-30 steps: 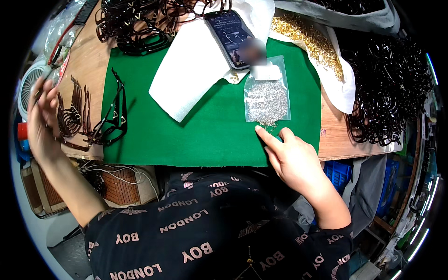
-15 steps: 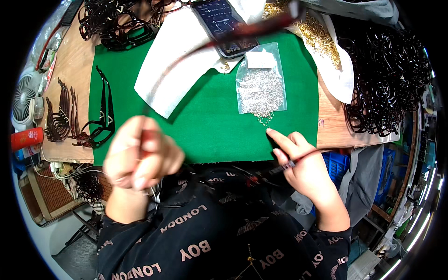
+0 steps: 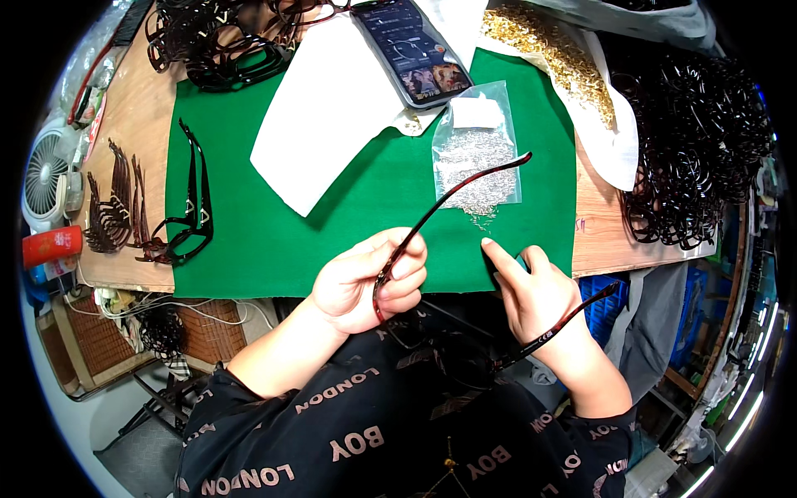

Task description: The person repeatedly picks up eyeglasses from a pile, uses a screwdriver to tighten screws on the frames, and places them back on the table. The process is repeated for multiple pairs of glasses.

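My left hand (image 3: 365, 282) is closed round a dark reddish-brown eyeglass frame (image 3: 448, 195) near one hinge, and that temple slants up across the bag. The other temple (image 3: 573, 319) crosses my right wrist; the frame's front is hard to make out against my dark shirt. My right hand (image 3: 535, 290) has its index finger stretched to the cloth, its tip just below a few spilled bits of metal (image 3: 484, 222). These lie at the mouth of a clear plastic bag (image 3: 475, 158) full of small silvery pieces, apparently screws. Its other fingers are partly bent.
A green cloth (image 3: 374, 207) covers the table's middle. Beyond lie a white sheet (image 3: 307, 124), a phone (image 3: 415, 58) and golden bits (image 3: 556, 62) on white cloth. Dark frames pile up at right (image 3: 689, 149) and far left (image 3: 224, 50); one frame (image 3: 195, 216) stands left, near a fan (image 3: 50, 170).
My left hand has come right and away from its blurred spot at the left, bringing the eyeglass frame's temple lower and nearer. My right index finger stays by the spilled bits.
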`<state>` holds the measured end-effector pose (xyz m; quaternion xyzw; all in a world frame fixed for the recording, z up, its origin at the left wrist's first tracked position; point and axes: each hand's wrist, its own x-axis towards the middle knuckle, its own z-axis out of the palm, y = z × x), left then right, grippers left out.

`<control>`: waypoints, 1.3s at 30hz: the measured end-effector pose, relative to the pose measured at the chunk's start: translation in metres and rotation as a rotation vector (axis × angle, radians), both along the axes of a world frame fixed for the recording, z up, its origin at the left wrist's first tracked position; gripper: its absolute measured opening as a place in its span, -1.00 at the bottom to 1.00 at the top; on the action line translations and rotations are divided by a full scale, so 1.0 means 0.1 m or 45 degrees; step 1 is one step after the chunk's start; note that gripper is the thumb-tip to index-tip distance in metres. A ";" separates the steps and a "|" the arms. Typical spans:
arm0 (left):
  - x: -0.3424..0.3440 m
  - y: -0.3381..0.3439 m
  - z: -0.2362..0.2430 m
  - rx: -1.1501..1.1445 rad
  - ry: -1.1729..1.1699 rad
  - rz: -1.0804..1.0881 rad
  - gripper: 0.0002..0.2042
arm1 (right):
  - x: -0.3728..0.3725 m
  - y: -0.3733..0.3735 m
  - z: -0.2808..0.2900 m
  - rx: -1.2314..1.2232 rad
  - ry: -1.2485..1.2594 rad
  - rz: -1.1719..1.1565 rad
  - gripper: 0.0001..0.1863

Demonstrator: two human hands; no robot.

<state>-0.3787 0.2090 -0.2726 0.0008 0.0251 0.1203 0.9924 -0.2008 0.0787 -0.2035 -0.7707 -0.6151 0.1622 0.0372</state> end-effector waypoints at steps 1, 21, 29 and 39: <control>0.01 0.00 -0.02 -0.004 -0.009 -0.013 -0.76 | -0.01 0.00 0.00 -0.002 -0.012 -0.002 -0.61; 0.01 -0.02 -0.10 0.028 0.046 -0.050 -0.70 | -0.19 0.34 0.09 -0.530 2.427 -0.686 -0.63; 0.01 -0.02 -0.13 0.010 -0.011 -0.068 -0.68 | -0.20 0.31 0.07 -0.534 2.460 -0.696 -0.62; 0.00 0.00 -0.16 0.036 0.004 -0.133 -0.68 | -0.22 0.26 0.08 -0.510 2.421 -0.757 -0.66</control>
